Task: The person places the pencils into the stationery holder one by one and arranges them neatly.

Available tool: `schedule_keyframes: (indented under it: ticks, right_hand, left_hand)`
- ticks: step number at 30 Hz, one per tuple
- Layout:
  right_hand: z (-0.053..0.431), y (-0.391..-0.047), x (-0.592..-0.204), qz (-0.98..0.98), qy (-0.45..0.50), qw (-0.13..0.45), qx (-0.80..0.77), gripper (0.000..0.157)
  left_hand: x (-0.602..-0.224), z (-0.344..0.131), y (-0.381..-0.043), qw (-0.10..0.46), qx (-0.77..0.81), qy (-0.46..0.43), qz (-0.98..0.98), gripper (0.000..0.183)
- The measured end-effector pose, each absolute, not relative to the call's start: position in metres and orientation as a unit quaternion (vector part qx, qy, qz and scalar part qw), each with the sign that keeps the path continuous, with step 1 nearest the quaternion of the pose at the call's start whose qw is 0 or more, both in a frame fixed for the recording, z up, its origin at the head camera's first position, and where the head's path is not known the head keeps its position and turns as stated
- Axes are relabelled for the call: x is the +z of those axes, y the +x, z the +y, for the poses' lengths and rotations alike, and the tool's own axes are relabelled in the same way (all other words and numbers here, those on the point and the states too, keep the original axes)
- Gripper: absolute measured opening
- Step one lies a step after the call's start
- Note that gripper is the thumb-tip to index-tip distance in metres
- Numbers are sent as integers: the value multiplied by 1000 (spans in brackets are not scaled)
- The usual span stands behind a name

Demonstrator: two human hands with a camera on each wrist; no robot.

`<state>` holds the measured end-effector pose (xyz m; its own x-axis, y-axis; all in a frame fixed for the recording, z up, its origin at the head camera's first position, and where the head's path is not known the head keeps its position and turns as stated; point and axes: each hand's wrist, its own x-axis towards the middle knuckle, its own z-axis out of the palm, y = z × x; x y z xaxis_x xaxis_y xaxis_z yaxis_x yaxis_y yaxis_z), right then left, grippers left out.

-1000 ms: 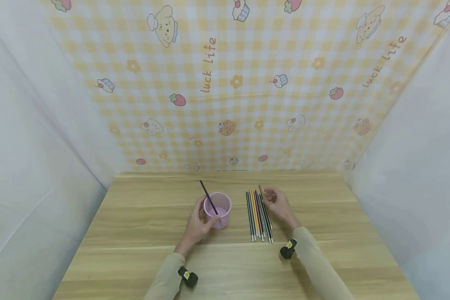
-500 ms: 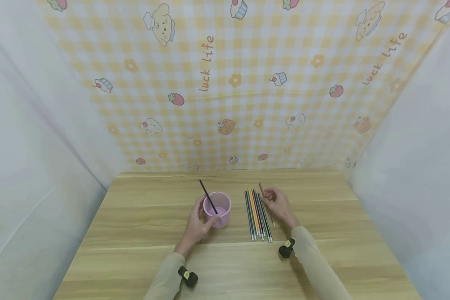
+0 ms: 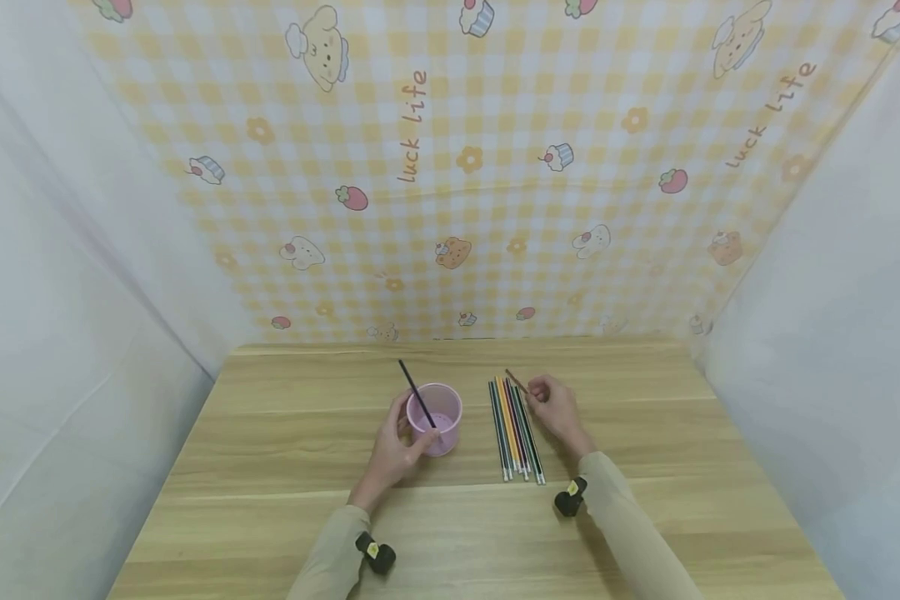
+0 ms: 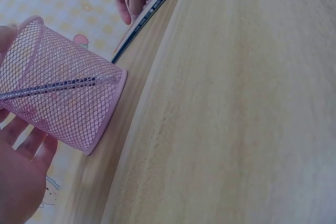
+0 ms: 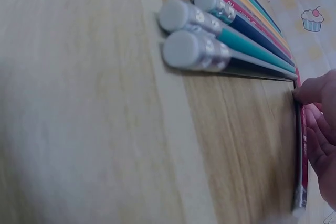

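A pink mesh pencil cup (image 3: pixel 451 435) stands on the wooden table, and my left hand (image 3: pixel 392 460) grips its left side. One dark pencil (image 3: pixel 412 388) leans inside it, its upper end sticking out over the rim. To the right, several pencils (image 3: pixel 512 429) lie side by side, their white eraser ends toward me. Just beyond their right edge, my right hand (image 3: pixel 558 414) pinches a reddish pencil (image 3: pixel 515 381). In the right wrist view that red and black pencil (image 5: pixel 301 156) runs between thumb and fingers, apart from the eraser ends of the others.
The wooden table (image 3: pixel 465 533) reaches back to a yellow checked cloth (image 3: pixel 495 275) with cartoon prints. White sheets hang at the left (image 3: pixel 82 292) and right (image 3: pixel 817 333). A black wrist camera (image 3: pixel 376 553) sits on the left sleeve, another (image 3: pixel 571 497) on the right.
My right hand has drawn the reddish pencil away from the row's right side and turned it, so its far end now points up and left. The left hand and cup have stayed put.
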<state>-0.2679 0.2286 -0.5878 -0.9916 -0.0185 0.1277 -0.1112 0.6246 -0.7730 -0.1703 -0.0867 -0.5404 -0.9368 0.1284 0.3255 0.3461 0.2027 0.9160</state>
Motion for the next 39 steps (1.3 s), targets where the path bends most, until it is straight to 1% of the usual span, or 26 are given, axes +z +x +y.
schedule_keyframes:
  ticks: [15, 21, 24, 28, 32, 39]
  right_hand:
    - [226, -264, -578, -890, 31, 36, 453, 21]
    - [225, -262, -568, -881, 60, 39, 467, 25]
    - [223, -263, -560, -876, 72, 47, 474, 26]
    - [218, -263, -548, -875, 101, 84, 466, 23]
    - [212, -262, -535, -869, 119, 106, 469, 21]
    - [201, -257, -510, -858, 117, 97, 490, 22]
  left_hand:
    - [-536, -86, -168, 85, -608, -152, -775, 76]
    - [-535, -86, -167, 85, -610, -144, -775, 76]
    - [-534, -86, -166, 88, -609, -146, -775, 76]
    - [-534, -86, -166, 86, -612, -146, -773, 76]
    - [-535, -87, -166, 84, -616, -145, -769, 76]
    - [-536, -87, -167, 89, -615, -151, -769, 75]
